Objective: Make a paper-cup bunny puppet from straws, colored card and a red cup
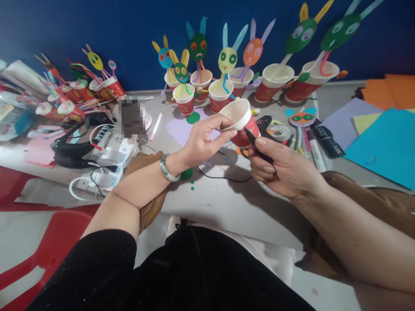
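Note:
A red and white paper cup (241, 113) is tilted in the air, its mouth toward the upper left. My left hand (207, 137) pinches its rim, thumb outside and fingers reaching over the edge. In my right hand (285, 166) is a slim black pointed tool (259, 147), perhaps a pen or a craft knife. Its tip is at the cup's red side; whether it touches or pierces the wall I cannot tell. Below the cup, an orange-handled pair of scissors (242, 151) is partly hidden by my right hand.
Several cups with paper rabbit-eared figures, such as a yellow-faced one (227, 60), line the blue wall. Coloured paper (382, 144) lies at the right, with a marker (316, 151) near it. A power strip (121, 166) with cables and a black headset (69, 147) are at the left.

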The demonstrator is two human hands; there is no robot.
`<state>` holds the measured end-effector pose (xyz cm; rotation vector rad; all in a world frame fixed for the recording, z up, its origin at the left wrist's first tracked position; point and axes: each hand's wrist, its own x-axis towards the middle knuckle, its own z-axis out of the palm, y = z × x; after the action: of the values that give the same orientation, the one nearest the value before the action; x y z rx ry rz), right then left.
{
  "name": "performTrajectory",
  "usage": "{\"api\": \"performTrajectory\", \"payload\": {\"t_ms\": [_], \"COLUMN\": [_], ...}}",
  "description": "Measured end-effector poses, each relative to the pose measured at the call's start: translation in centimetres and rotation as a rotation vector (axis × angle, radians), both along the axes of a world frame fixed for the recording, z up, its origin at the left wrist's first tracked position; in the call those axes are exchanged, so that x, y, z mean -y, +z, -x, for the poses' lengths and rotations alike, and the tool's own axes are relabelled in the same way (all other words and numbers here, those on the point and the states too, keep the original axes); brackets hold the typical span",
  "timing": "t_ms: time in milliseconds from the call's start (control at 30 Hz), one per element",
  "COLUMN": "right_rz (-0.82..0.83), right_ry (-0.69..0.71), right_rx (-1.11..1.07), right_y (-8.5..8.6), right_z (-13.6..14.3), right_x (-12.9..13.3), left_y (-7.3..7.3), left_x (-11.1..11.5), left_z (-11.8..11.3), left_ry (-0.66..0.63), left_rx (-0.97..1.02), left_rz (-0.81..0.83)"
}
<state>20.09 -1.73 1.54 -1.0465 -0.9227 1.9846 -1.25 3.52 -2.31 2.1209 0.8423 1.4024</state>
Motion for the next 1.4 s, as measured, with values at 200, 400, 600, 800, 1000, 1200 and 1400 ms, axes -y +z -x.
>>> {"api": "performTrajectory", "payload": {"t_ms": [200, 400, 600, 800, 1000, 1200, 1400], "right_rz": [-0.188, -0.812, -1.068, -1.097, -1.111, -1.1, -1.109], "right_ry": [0.013, -0.082, -0.181, -0.189, -0.194, -0.178, -0.185], "right_rx": [0.09, 0.582, 0.846, 0.908, 0.929, 0.943, 0.928], "right_y": [-0.3, -1.5, -2.1, -2.6, -2.4, -2.6, -2.6], "right_z": [-0.2, -0.7, -1.1, -1.3, -1.3, -1.5, -1.4], "right_x": [0.0, 0.1, -0.1, -0.3, -0.3, -0.3, -0.3], "left_y": [-0.2, -0.1, 0.0, 0.1, 0.0, 0.1, 0.1], "left_x": [-0.5, -0.3, 0.1, 0.4, 0.6, 0.7, 0.9], "left_z": [0.6, 0.4, 0.0, -0.2, -0.4, -0.6, -0.5], "left_ry": [0.022, 0.068, 0.062, 0.037, 0.011, 0.017, 0.003], "left_rx": [0.06, 0.02, -0.011, -0.014, 0.026, 0.01, 0.012], "left_rz": [0.073, 0.09, 0.073, 0.048, -0.023, -0.02, 0.033]}}
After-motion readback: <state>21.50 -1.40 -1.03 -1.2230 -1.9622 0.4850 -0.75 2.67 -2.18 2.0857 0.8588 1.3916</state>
